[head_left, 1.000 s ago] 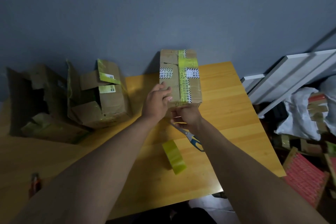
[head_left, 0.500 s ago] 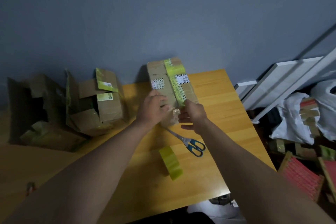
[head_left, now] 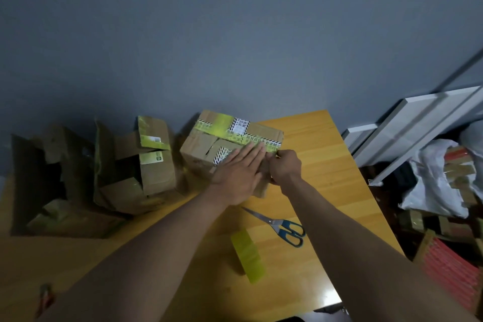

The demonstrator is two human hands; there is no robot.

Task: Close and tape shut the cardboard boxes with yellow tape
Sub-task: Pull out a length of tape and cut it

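box [head_left: 209,154] looks light, thin-walled, dents easily | left hand [head_left: 239,175] fingers flat, pressing yellow tape [head_left: 222,127] | right hand [head_left: 285,167] fingers curled, gripping its corner edge

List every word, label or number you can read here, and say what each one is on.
Nothing can be read with certainty.
Closed cardboard box, black-and-white striped tape along its yellow tape: printed characters, too blurred to quote.
Same box, white label: print too small.
Open cardboard box, green label: unreadable.

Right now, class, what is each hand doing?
Left hand: open, fingers flat on the taped box.
Right hand: curled at the box's near corner; actual grip cannot be told.
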